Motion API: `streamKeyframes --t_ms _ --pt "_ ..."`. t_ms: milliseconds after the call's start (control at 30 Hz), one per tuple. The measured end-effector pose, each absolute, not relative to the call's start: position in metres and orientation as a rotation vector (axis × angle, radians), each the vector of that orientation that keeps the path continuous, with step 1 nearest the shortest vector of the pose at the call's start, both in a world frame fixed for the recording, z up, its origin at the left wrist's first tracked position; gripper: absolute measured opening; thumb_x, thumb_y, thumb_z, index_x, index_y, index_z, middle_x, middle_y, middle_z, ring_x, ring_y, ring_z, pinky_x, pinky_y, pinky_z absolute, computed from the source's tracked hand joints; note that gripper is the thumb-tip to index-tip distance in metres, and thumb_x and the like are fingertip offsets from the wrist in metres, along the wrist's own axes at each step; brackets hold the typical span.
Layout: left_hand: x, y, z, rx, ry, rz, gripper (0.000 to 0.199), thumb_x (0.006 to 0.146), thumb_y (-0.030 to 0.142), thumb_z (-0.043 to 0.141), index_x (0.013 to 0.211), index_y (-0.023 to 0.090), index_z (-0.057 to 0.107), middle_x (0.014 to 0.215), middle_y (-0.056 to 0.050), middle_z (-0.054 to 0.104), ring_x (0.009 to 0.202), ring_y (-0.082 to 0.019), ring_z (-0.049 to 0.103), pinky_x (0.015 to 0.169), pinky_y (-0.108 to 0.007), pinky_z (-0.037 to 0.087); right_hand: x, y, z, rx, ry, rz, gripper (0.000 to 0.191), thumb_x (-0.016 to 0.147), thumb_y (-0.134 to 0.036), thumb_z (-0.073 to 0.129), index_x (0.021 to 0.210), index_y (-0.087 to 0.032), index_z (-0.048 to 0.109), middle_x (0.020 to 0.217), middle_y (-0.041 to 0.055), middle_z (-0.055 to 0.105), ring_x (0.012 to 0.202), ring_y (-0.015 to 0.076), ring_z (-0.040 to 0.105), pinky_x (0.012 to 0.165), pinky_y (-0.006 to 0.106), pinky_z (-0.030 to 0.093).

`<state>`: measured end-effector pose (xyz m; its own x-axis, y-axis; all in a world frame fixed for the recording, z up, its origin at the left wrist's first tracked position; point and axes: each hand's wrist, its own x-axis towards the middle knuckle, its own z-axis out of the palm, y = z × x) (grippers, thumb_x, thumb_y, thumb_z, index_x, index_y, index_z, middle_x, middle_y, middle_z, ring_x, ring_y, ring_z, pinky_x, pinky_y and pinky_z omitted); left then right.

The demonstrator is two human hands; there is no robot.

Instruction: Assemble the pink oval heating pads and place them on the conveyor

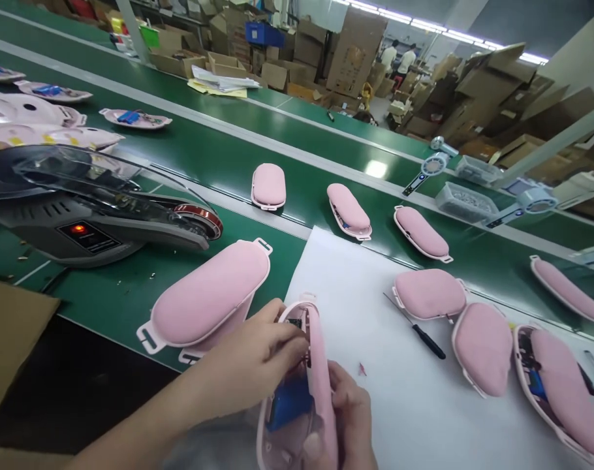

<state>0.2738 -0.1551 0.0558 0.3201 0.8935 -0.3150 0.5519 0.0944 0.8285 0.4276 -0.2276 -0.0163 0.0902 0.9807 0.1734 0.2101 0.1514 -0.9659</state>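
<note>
A pink oval device casing [321,365], opened along one side, stands tilted at the front. Inside it are a blue battery-like block [292,403], a small circuit board and thin wires. My right hand [350,411] wraps around the casing's right side, its thumb over the near end. My left hand [272,346] reaches into the opening from the left. Its fingers are pressed together near the board and wires; what they pinch is hidden. Left of my hands, a larger closed pink casing [211,294] rests on top of another pink piece.
White paper [375,326] covers the bench at right, with a black-handled screwdriver [428,341] and several pink casings [483,349]. A tape dispenser [96,222] stands left. More casings [268,186] lie along the green conveyor [307,143]. Cardboard boxes [356,52] fill the back.
</note>
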Motion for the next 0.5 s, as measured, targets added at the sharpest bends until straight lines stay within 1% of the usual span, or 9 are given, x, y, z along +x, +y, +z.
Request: streamKeyframes --t_ms 100,133,200,267,333,367,400,467,500 --pt "0.283 -0.156 0.047 1.610 1.474 0.485 0.026 0.089 0.034 0.042 0.076 0.022 0.060 0.088 0.000 0.043 0.072 -0.015 0.052 0.065 -0.031 0.041 0.424 -0.231 -0.012 -1.368 -1.274 1.022 0.048 0.092 -0.060 0.038 0.123 -0.024 0.038 0.126 0.0131 0.052 0.110 0.0266 0.056 0.084 0.036 0.048" --pt "0.285 -0.156 0.046 1.621 1.509 0.499 0.022 0.088 0.032 0.044 0.079 0.023 0.061 0.088 0.000 0.044 0.072 -0.015 0.052 0.065 -0.032 0.041 0.424 -0.232 -0.009 -1.396 -1.276 1.058 0.051 0.092 -0.059 0.039 0.128 -0.023 0.038 0.125 0.0134 0.054 0.110 0.0267 0.056 0.083 0.034 0.048" --pt "0.286 -0.157 0.048 1.648 1.540 0.509 0.017 0.085 0.027 0.046 0.091 0.026 0.062 0.089 -0.001 0.048 0.076 -0.018 0.055 0.068 -0.033 0.041 0.426 -0.235 -0.002 -1.449 -1.254 1.141 0.054 0.090 -0.056 0.047 0.131 -0.022 0.040 0.124 0.0123 0.058 0.109 0.0261 0.058 0.079 0.031 0.049" --pt "0.284 -0.159 0.051 1.653 1.556 0.514 0.034 0.083 0.023 0.047 0.116 0.030 0.055 0.093 -0.002 0.053 0.084 -0.022 0.057 0.072 -0.034 0.042 0.428 -0.236 0.004 -1.475 -1.173 1.220 0.057 0.085 -0.057 0.055 0.129 -0.024 0.041 0.124 0.0107 0.059 0.102 0.0241 0.061 0.076 0.029 0.049" --pt "0.282 -0.162 0.053 1.642 1.597 0.502 0.053 0.083 0.022 0.047 0.135 0.032 0.040 0.096 -0.004 0.055 0.090 -0.024 0.057 0.073 -0.036 0.043 0.430 -0.237 0.007 -1.432 -1.055 1.313 0.063 0.079 -0.059 0.062 0.128 -0.027 0.040 0.123 0.0095 0.060 0.093 0.0217 0.064 0.074 0.028 0.050" --pt "0.281 -0.163 0.054 1.643 1.609 0.479 0.054 0.084 0.023 0.046 0.137 0.033 0.038 0.096 -0.004 0.054 0.090 -0.025 0.057 0.073 -0.036 0.043 0.431 -0.238 0.008 -1.400 -0.988 1.351 0.065 0.077 -0.059 0.064 0.127 -0.027 0.039 0.122 0.0091 0.061 0.090 0.0211 0.065 0.074 0.029 0.050" --pt "0.280 -0.164 0.054 1.656 1.610 0.456 0.050 0.084 0.023 0.045 0.133 0.034 0.044 0.095 -0.004 0.054 0.088 -0.025 0.058 0.072 -0.036 0.042 0.431 -0.238 0.008 -1.368 -0.925 1.380 0.065 0.076 -0.059 0.066 0.127 -0.028 0.039 0.122 0.0087 0.062 0.091 0.0212 0.066 0.076 0.029 0.051" --pt "0.279 -0.165 0.056 1.703 1.575 0.410 0.035 0.085 0.026 0.043 0.114 0.033 0.060 0.089 -0.003 0.051 0.080 -0.023 0.057 0.066 -0.034 0.041 0.431 -0.238 0.009 -1.337 -0.831 1.406 0.065 0.075 -0.058 0.068 0.125 -0.027 0.041 0.120 0.0085 0.064 0.098 0.0231 0.066 0.083 0.031 0.051" --pt "0.278 -0.165 0.057 1.732 1.547 0.396 0.030 0.086 0.028 0.041 0.106 0.032 0.063 0.087 -0.003 0.049 0.077 -0.022 0.057 0.064 -0.033 0.041 0.431 -0.237 0.009 -1.346 -0.807 1.405 0.064 0.075 -0.057 0.069 0.125 -0.026 0.043 0.120 0.0086 0.065 0.102 0.0239 0.065 0.085 0.032 0.051"
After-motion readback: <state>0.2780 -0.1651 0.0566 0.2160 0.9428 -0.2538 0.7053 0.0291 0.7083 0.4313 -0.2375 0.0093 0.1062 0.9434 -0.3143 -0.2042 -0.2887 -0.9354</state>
